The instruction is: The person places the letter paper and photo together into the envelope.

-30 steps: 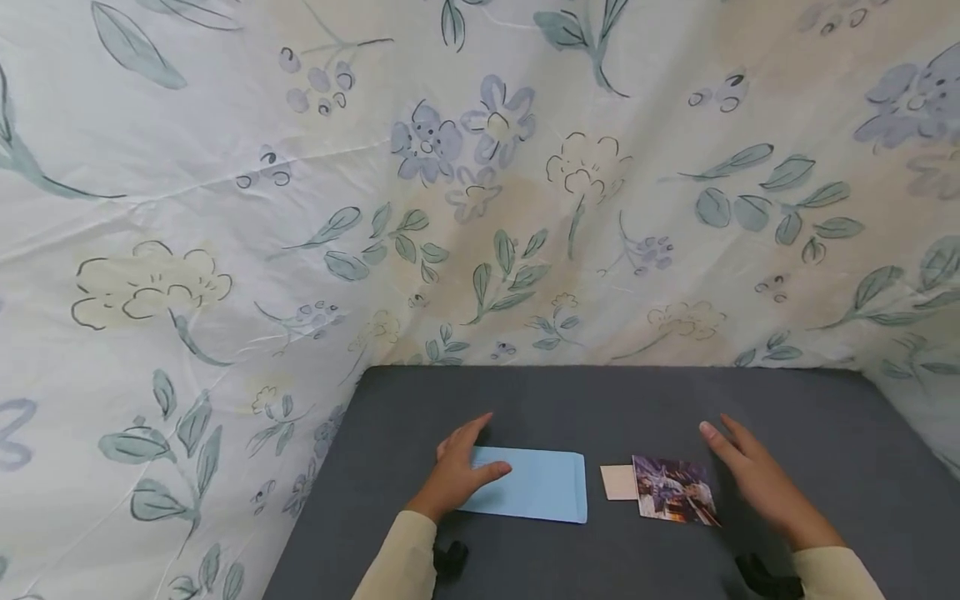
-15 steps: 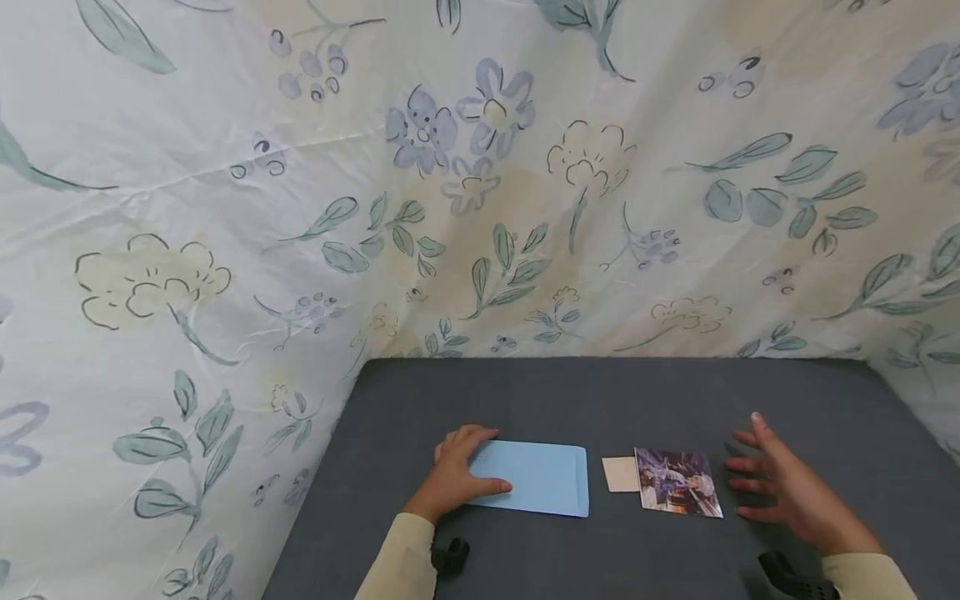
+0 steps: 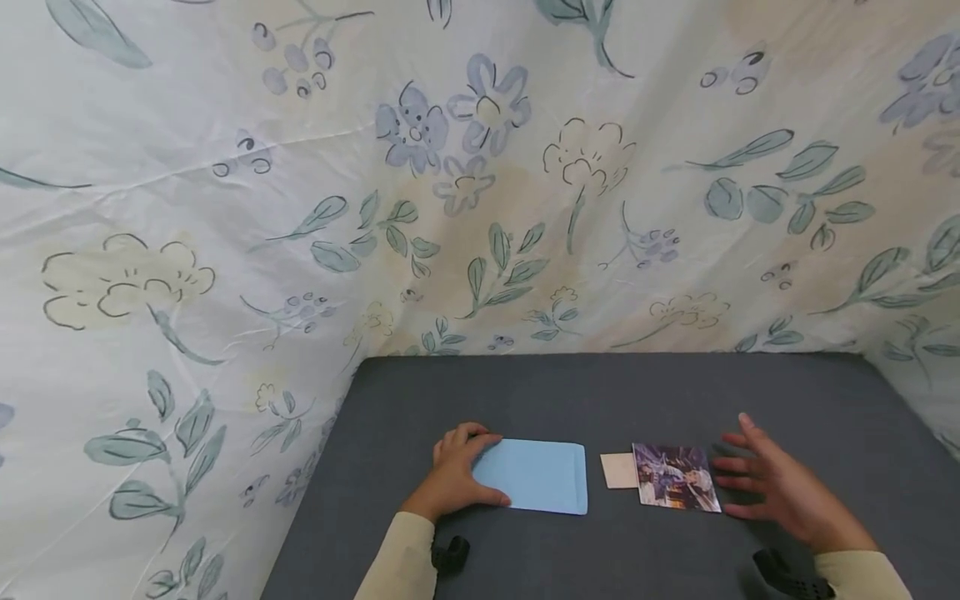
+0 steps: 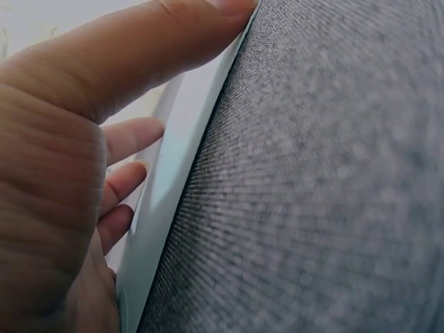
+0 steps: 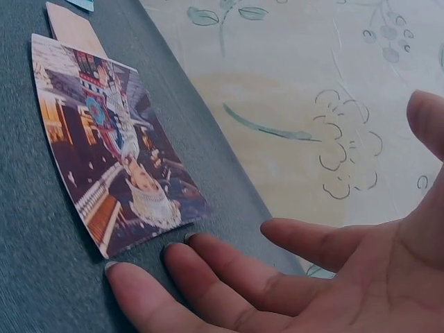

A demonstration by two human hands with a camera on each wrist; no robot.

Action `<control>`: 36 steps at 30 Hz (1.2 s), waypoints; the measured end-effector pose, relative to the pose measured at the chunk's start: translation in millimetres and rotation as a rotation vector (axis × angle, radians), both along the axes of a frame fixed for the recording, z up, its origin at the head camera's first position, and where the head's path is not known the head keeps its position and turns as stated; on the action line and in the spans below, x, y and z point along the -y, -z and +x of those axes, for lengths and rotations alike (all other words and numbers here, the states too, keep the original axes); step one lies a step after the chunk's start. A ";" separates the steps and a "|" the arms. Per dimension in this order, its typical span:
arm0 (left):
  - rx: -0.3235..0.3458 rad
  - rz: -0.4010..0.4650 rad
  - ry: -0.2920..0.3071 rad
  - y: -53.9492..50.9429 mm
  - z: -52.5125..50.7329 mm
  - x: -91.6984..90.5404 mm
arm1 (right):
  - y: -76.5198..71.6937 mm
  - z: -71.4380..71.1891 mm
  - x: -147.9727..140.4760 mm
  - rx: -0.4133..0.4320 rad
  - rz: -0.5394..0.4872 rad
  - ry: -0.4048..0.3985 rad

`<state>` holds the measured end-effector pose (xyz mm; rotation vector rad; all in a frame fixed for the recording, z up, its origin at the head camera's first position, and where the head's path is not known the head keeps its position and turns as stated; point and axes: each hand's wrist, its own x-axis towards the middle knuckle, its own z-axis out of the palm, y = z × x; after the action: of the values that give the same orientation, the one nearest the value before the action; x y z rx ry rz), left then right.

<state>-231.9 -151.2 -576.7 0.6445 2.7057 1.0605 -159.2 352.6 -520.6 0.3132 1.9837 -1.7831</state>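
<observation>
Dark grey tabletop (image 3: 600, 567), its cover showing a fine woven texture in the left wrist view. Closest in, at the lower border of the head view: two cream sleeves (image 3: 397, 558), a black wrist mount (image 3: 450, 557) beside the left wrist, another at the right. Left hand (image 3: 450, 479) on the left end of a light-blue envelope (image 3: 543, 475): thumb along the near long edge, fingers bent to the far edge, the envelope held across its width between them. Envelope lies lengthwise left to right, a narrow fold line near its right end. Right of it, a short gap apart, a small beige card (image 3: 618, 471), its right part under a glossy picture card (image 3: 677, 477). Print on the latter: a pale-haired figure amid purple, dark and orange tones. Right hand (image 3: 783, 487) just off the picture card's right edge, palm turned inward, fingers spread and gripping nothing; lowest fingertip very near the card's near right corner, contact uncertain. Beyond, the tabletop's straight far edge meets hanging fabric (image 3: 585, 275), off-white with blue-violet flowers, grey-green leaf sprigs and yellowish outlined blooms, creased at left, rising to the top of the view.
</observation>
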 end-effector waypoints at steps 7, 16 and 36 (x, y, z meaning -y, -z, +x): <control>0.006 -0.009 0.011 0.2 2.7 2.6 | 3.1 0.5 12.3 0.021 0.017 -0.009; 0.000 -0.021 0.018 0.4 1.9 3.5 | 13.3 5.0 17.4 -0.005 0.057 0.044; -0.011 -0.011 0.028 2.1 -0.2 6.7 | 22.6 14.3 28.3 -0.091 0.016 0.145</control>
<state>-232.1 -157.8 -578.8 0.6856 2.7017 1.0375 -144.9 324.4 -543.2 0.3962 2.0865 -1.9020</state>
